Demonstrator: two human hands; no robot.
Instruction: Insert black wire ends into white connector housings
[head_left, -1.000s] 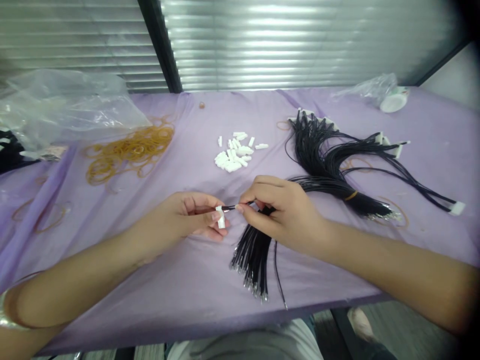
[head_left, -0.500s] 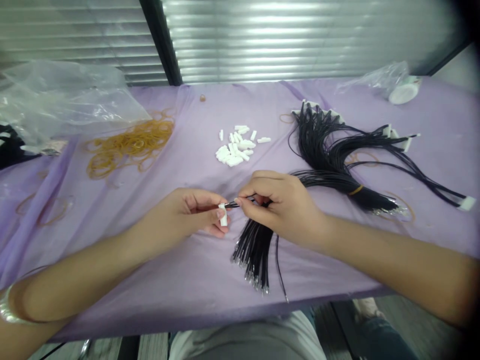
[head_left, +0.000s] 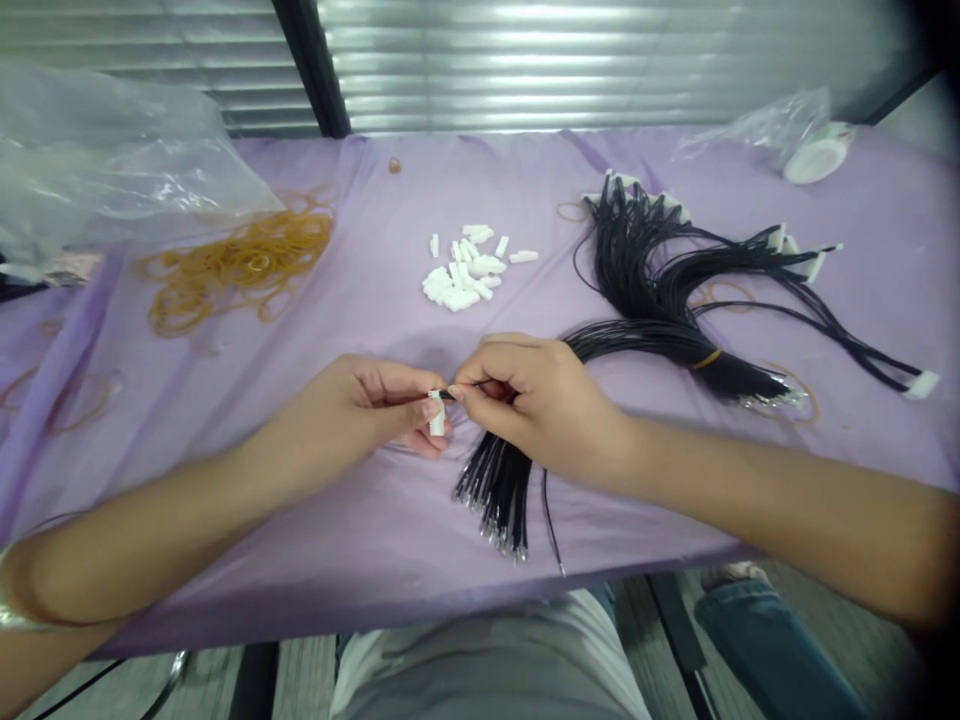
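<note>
My left hand (head_left: 375, 410) pinches a small white connector housing (head_left: 436, 413) between thumb and fingers. My right hand (head_left: 536, 400) pinches the end of a thin black wire (head_left: 459, 392) and holds its tip at the housing. Under my right hand lies a bundle of black wires (head_left: 499, 485) with bare metal tips pointing toward the table's near edge. Both hands hover just above the purple tablecloth (head_left: 360, 520).
A pile of white connector housings (head_left: 465, 275) lies mid-table. Black wire harnesses (head_left: 660, 280) with white plugs spread at the right. Rubber bands (head_left: 232, 265) lie at the left beside a clear plastic bag (head_left: 112, 170). A bagged white roll (head_left: 814, 155) sits far right.
Both hands have stayed together at the housing, with the wire tip pushed closer to it. The view has shifted, so everything sits slightly lower-left in the picture.
</note>
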